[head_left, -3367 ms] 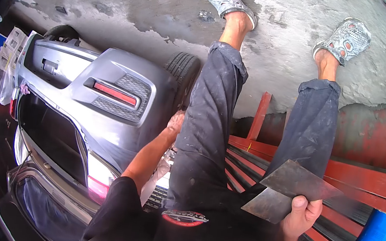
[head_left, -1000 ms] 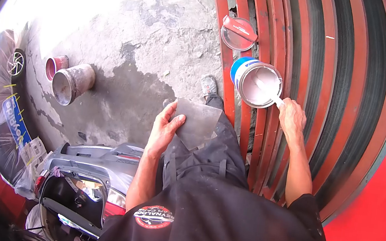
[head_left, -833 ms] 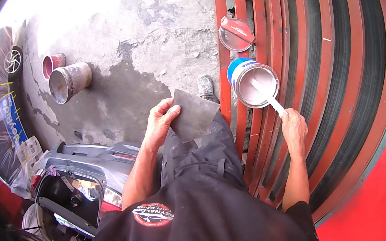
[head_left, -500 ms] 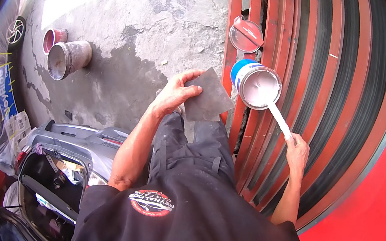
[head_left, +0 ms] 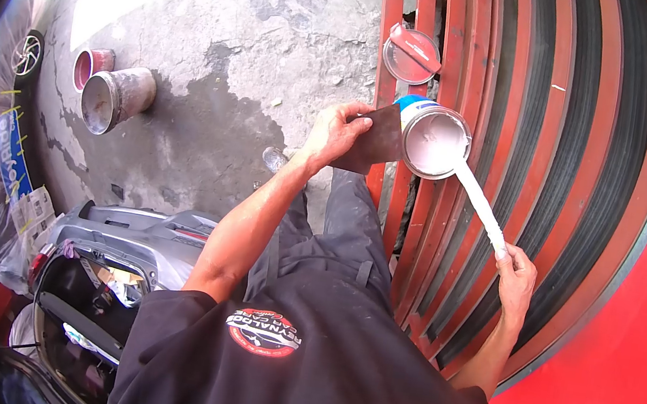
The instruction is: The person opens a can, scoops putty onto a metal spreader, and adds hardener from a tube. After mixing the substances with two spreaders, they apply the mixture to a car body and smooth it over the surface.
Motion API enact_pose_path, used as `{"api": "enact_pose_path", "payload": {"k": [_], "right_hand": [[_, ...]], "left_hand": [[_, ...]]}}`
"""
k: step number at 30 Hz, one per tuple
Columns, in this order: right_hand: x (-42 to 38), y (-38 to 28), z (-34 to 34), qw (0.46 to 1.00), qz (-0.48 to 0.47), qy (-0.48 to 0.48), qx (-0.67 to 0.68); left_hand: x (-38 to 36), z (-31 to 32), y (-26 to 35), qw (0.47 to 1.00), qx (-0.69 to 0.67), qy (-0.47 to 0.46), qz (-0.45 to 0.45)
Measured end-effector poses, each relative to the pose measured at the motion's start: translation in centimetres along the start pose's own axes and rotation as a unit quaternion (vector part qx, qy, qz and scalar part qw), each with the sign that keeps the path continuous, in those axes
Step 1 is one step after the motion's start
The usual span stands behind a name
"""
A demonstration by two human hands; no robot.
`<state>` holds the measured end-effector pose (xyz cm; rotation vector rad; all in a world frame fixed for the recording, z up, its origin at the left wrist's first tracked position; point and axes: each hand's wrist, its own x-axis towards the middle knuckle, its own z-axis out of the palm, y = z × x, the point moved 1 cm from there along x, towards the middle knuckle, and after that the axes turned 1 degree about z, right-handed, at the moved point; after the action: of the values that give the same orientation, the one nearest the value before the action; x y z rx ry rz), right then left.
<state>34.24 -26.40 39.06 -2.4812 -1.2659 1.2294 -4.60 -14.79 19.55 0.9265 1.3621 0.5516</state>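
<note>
My left hand (head_left: pixel 338 136) grips a thin, dark square plate (head_left: pixel 377 137), its thumb lying on top. The plate's far edge reaches the side of an opened can (head_left: pixel 434 109) with a blue and white label, beside or just overlapping it. Inside the can is a smooth, pale pinkish-white paste (head_left: pixel 436 142). My right hand (head_left: pixel 516 278) pinches the near end of a long stick (head_left: pixel 481 200) coated in white. Its other end is at the can's rim. The can rests tilted toward me on red metal bars.
A round lid with a red label (head_left: pixel 412 56) lies on the red slatted metalwork (head_left: pixel 510 88) beyond the can. Two stained buckets (head_left: pixel 118 100) stand on the rough concrete floor (head_left: pixel 232 26) to the left. A grey car part (head_left: pixel 162 250) and an open trunk (head_left: pixel 84 309) are at lower left.
My left hand has moved right and up, bringing the plate up to the can and tilting it. My right hand has drawn back down and right, with more of the stick showing.
</note>
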Motion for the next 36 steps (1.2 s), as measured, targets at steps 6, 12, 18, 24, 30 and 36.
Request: {"api": "enact_pose_path", "payload": {"k": [6, 12, 18, 24, 30, 36], "right_hand": [[-0.8, -0.1, -1.6, 0.999, -0.014, -0.027, 0.035], [0.5, -1.1, -1.1, 0.995, -0.020, -0.080, 0.050], [1.6, -2.3, 1.3, 0.997, -0.068, -0.036, -0.012], [0.7, -5.0, 2.2, 0.979, -0.173, -0.006, -0.111], [1.2, -4.2, 3.4, 0.913, -0.301, 0.089, -0.260], [1.1, -4.3, 3.3, 0.848, -0.365, 0.179, -0.341]], "left_hand": [[0.7, 2.3, 2.0, 0.999, 0.035, -0.021, -0.001], [0.4, 3.6, 4.4, 0.997, -0.011, -0.079, 0.003], [-0.2, 2.8, 5.3, 0.987, -0.080, -0.133, -0.040], [0.2, 2.1, 4.4, 0.992, -0.057, -0.106, -0.047], [0.7, 0.8, 4.4, 0.969, -0.129, -0.169, -0.123], [0.2, 0.2, 4.2, 0.967, -0.144, -0.169, -0.126]]}}
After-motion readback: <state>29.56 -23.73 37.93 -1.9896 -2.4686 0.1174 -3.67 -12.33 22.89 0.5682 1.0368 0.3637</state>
